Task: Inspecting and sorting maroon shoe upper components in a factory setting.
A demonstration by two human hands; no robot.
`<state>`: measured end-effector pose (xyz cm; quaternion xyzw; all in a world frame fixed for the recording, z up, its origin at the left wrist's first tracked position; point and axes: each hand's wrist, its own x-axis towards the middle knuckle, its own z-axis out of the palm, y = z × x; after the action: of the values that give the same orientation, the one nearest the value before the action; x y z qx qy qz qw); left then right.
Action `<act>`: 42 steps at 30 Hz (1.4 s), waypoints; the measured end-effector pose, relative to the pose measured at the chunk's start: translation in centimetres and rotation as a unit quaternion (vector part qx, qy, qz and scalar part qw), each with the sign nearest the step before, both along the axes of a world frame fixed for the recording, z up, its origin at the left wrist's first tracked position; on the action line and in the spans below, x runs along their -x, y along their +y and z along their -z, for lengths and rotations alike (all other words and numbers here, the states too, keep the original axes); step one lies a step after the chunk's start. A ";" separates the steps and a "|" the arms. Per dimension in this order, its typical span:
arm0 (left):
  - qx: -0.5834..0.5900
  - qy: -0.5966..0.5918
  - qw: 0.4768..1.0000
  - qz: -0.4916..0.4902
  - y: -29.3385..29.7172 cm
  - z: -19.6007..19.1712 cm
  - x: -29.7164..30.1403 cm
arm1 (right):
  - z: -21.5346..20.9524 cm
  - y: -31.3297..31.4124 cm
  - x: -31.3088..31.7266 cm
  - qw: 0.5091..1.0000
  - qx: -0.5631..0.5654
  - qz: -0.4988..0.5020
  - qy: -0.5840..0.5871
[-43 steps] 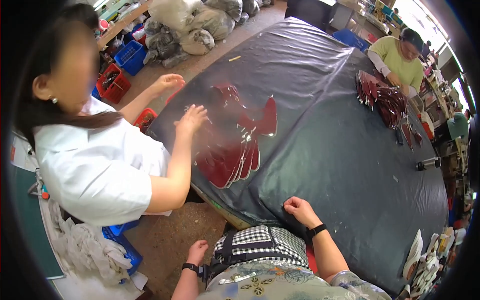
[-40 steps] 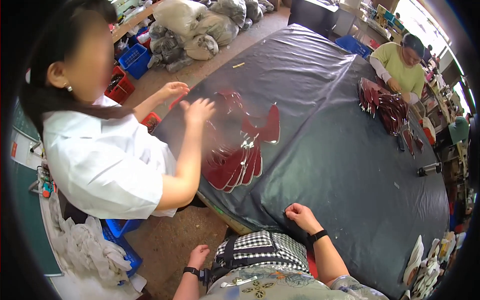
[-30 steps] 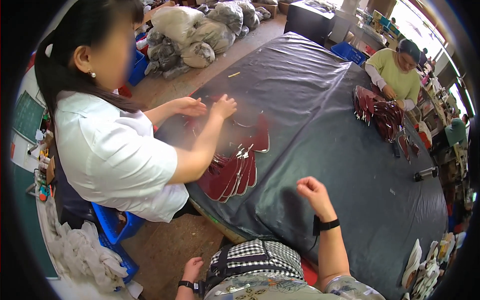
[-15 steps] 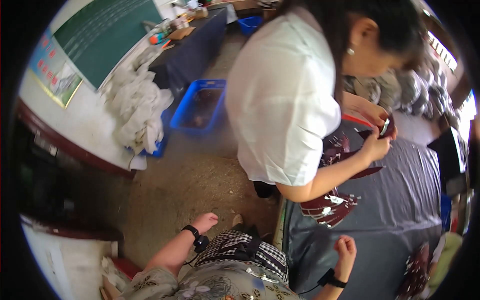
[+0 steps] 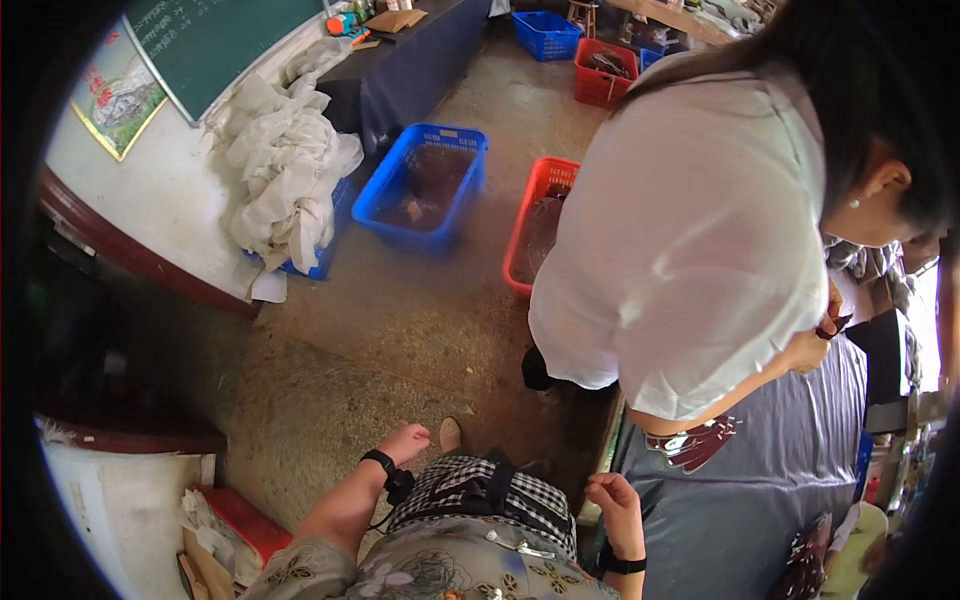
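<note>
The long table draped in dark grey cloth (image 5: pixel 800 480) lies just right of the right hand (image 5: pixel 612 497), loosely curled and empty. The left hand (image 5: pixel 405 442) hangs half-open, empty, above the concrete floor (image 5: pixel 400 330). Two blue plastic crates (image 5: pixel 425 185) and two red ones (image 5: pixel 535 235) sit well ahead; stepping forward risks tripping on them.

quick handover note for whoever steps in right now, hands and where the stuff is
Left hand: empty, hanging loose over the concrete floor, dark wristband on.
Right hand: empty, fingers curled, at the near edge of the grey cloth-covered table; I cannot tell if it touches.
Dark red cut pieces lie on the table under a co-worker in a white shirt, who bends over it handling a small piece.
More red pieces sit in the blue crate and red crate on the floor.
Neither hand holds a piece.
</note>
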<state>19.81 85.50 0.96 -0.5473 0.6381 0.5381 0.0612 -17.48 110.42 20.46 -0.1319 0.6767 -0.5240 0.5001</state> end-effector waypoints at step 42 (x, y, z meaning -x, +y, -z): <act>-0.093 -0.030 0.991 0.091 -11.8 -3.4 8.5 | 2.0 2.9 -0.8 0.970 -0.112 0.101 0.192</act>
<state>11.29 73.66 4.37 -0.4946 0.6301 0.5710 0.1797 -16.72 113.30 18.45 -0.1036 0.8242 -0.4576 0.3170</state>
